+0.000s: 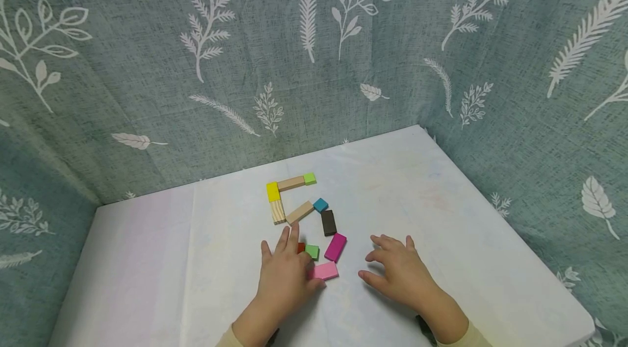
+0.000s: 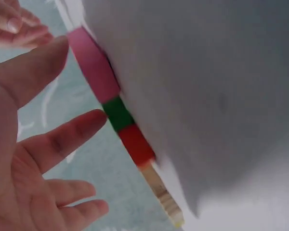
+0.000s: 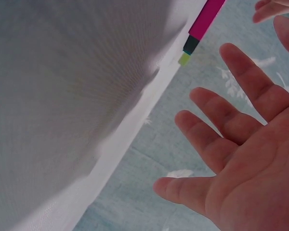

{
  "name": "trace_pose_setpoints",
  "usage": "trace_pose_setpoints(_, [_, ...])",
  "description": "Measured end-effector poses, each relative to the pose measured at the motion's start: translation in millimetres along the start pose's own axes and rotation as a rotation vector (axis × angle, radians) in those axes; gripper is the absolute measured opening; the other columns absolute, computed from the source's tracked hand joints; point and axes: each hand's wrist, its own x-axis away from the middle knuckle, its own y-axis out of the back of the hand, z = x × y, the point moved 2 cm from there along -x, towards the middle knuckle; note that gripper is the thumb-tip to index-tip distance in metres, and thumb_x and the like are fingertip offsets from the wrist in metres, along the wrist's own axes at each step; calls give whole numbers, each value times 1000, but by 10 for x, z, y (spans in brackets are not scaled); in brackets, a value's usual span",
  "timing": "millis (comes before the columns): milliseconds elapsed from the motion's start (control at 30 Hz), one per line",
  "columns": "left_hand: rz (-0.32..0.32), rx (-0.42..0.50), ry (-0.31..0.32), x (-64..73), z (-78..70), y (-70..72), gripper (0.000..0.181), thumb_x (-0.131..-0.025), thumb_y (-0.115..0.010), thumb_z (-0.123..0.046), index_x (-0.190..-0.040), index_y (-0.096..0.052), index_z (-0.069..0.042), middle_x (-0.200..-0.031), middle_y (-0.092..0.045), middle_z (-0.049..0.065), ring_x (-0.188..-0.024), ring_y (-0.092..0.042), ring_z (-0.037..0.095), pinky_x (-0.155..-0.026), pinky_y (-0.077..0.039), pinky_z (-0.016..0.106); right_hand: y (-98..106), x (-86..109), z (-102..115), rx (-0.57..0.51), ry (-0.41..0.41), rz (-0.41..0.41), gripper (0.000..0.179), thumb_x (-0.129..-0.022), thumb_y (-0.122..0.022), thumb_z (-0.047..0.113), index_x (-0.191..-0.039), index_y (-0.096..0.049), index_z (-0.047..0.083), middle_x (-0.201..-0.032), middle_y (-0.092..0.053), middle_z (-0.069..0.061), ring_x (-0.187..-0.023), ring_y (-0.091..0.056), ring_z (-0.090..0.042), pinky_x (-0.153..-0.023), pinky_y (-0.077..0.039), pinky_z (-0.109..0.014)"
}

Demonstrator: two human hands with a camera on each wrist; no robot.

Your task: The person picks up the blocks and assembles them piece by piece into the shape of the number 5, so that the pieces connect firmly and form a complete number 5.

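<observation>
My left hand [image 1: 286, 276] is low over the near blocks with its fingers spread. In the left wrist view, its thumb tip appears beside the end of the pink block [image 2: 94, 65] and its index fingertip beside the green block [image 2: 118, 114]; whether they touch cannot be told. A red block [image 1: 301, 248] next to the green one is partly hidden by this hand. Right of the pink block, my right hand [image 1: 399, 271] holds nothing, fingers apart. The nearest block to it is magenta [image 1: 336, 247], touching or almost touching the pink one.
Farther back on the white table [image 1: 417, 183] run a black block [image 1: 328, 223], a blue one [image 1: 321, 205] and a plain wooden one [image 1: 300, 212]. Behind them, striped [image 1: 277, 212], yellow [image 1: 273, 192], wooden [image 1: 291, 183] and lime [image 1: 309, 178] blocks form a corner. Patterned curtains [image 1: 275, 64] surround the table.
</observation>
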Motion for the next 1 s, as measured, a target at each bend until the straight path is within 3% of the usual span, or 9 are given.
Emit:
trace_pose_setpoints(133, [-78, 8, 14, -36, 101, 90, 37, -74, -85, -50, -93, -79, -19, -160, -39, 16, -147, -40, 36, -107, -31, 78, -7, 1, 4, -5, 5, 7, 29, -83, -80, 45, -97, -79, 20, -138, -64, -8, -132, -56, -32, -107, -27, -80])
trace_pose_setpoints(233, [-96, 18, -32, -128, 156, 115, 29, -80, -84, -36, -104, -79, -20, -159, -41, 15, -145, -42, 36, -107, -35, 74, -4, 0, 7, -9, -2, 15, 30, -83, -79, 46, -98, -79, 20, -138, -64, -8, -133, -56, -32, -108, -27, -79])
trace_pose_setpoints(367, [21, 12, -157, -277, 190, 55, 39, -83, -82, -20, -121, -76, -25, -160, -40, 14, -148, -38, 38, -109, -36, 71, -15, -6, 13, -17, -22, 38, 28, -83, -80, 45, -98, -79, 21, -138, -64, -8, -134, -54, -31, -108, -27, -79])
trace_pose_setpoints(467, [102, 11, -199, -340, 226, 0, 38, -83, -82, -22, -120, -76, -26, -158, -43, 13, -150, -35, 37, -111, -35, 70, -27, -9, 20, -16, -32, 49, 28, -83, -79, 45, -98, -79, 21, -139, -63, -7, -135, -54, -31, -109, -27, -79])
trace_pose_setpoints(600, [118, 16, -157, -329, 322, -2, 25, -82, -83, -26, -106, -81, -22, -152, -52, 11, -149, -37, 36, -110, -34, 72, -36, -10, 23, -20, -23, 39, 30, -83, -79, 46, -98, -79, 20, -140, -63, -8, -135, -54, -31, -109, -27, -78])
trace_pose_setpoints(733, [108, -9, -89, -201, 483, 66, 14, -80, -84, -25, -88, -81, -14, -146, -58, 9, -145, -42, 35, -106, -35, 75, -30, -11, 22, -19, 9, 22, 29, -83, -80, 44, -98, -79, 19, -139, -63, -9, -133, -55, -33, -108, -28, -79])
trace_pose_setpoints(900, [115, -19, -6, 2, 664, 143, 24, -72, -90, -33, -69, -75, -15, -141, -62, 10, -140, -49, 37, -103, -38, 76, -17, -27, 9, -6, 13, 30, 30, -83, -79, 45, -99, -79, 19, -139, -63, -9, -133, -55, -33, -108, -28, -78])
trace_pose_setpoints(1000, [106, -29, -24, 65, 679, 168, 27, -69, -92, -37, -68, -76, -15, -140, -63, 10, -139, -50, 36, -104, -38, 74, -10, -36, 0, -3, 1, 40, 30, -84, -79, 45, -99, -79, 20, -139, -63, -9, -134, -55, -32, -109, -28, -78])
